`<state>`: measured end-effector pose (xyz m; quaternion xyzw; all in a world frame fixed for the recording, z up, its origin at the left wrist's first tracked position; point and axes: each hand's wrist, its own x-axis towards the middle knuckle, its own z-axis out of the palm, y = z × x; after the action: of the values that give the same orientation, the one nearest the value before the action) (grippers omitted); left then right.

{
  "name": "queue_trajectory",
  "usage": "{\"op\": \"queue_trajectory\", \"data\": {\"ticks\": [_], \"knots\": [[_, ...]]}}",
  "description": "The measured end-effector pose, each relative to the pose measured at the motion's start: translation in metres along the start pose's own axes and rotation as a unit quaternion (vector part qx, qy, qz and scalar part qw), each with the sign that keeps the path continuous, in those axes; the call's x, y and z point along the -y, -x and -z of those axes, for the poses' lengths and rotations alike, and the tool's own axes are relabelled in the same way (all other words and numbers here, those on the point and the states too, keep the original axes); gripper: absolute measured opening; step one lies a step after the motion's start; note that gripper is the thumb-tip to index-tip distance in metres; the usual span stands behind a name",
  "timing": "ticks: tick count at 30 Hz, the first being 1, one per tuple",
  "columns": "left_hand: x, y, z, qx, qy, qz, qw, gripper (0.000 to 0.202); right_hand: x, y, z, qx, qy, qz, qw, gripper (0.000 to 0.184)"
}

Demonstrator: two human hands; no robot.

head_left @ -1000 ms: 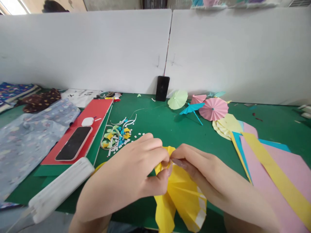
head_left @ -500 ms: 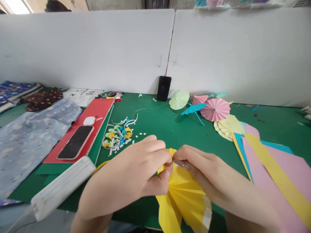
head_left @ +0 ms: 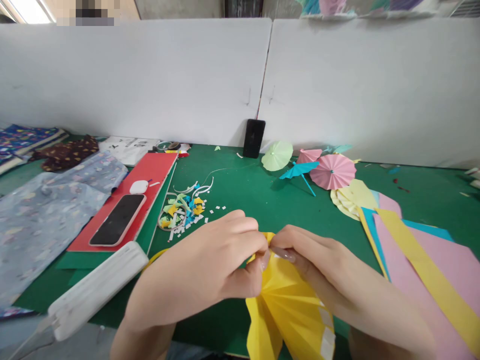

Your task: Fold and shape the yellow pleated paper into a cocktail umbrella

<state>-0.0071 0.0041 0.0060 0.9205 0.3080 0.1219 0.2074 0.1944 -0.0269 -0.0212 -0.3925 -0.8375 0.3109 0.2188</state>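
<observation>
A yellow pleated paper fan [head_left: 288, 312] spreads out below my hands, with white patches along its right edge. My left hand [head_left: 236, 260] pinches the upper part of the paper between thumb and curled fingers. Close against it, my right hand [head_left: 307, 252] grips the same paper near the top, thumb and fingers pressed together. The fingertips of both hands nearly meet, and they hide the exact spot being held.
Paper scraps [head_left: 183, 210] lie left of centre. A phone [head_left: 118, 220] rests on red card [head_left: 157, 170], beside a white power strip [head_left: 99, 290]. Small paper umbrellas [head_left: 332, 171] stand at the back right. Coloured paper sheets [head_left: 427, 260] lie at right. A black phone [head_left: 254, 138] leans on the partition.
The yellow paper's lower part has swung slightly to the right. Both hands keep their pinch and have shifted very little.
</observation>
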Motion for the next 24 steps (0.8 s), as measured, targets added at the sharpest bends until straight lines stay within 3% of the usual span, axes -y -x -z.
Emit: {"op": "queue_trajectory", "data": {"ticks": [7,12,17,19,21,24], "knots": [[0.005,0.001,-0.004,-0.034,0.008,0.002,0.999,0.016,0.000,0.000,0.001,-0.009,-0.007,-0.007,1.000,0.022],[0.008,0.005,0.002,-0.074,-0.008,0.030,0.997,0.017,0.001,-0.002,0.002,-0.041,-0.003,-0.060,0.997,0.018],[0.029,0.011,0.017,-0.213,-0.022,0.165,0.963,0.015,0.000,-0.003,0.001,-0.062,0.018,-0.105,0.992,0.016],[0.043,0.012,0.021,-0.209,-0.062,0.245,0.945,0.017,-0.001,-0.003,0.001,-0.062,0.025,-0.105,0.992,0.017],[0.055,0.011,0.023,-0.159,-0.091,0.318,0.930,0.026,-0.001,-0.003,0.001,-0.064,0.033,-0.097,0.993,0.017],[0.056,0.008,0.021,-0.164,-0.096,0.331,0.924,0.025,-0.002,-0.004,0.000,-0.068,0.041,-0.081,0.994,0.018]]}}
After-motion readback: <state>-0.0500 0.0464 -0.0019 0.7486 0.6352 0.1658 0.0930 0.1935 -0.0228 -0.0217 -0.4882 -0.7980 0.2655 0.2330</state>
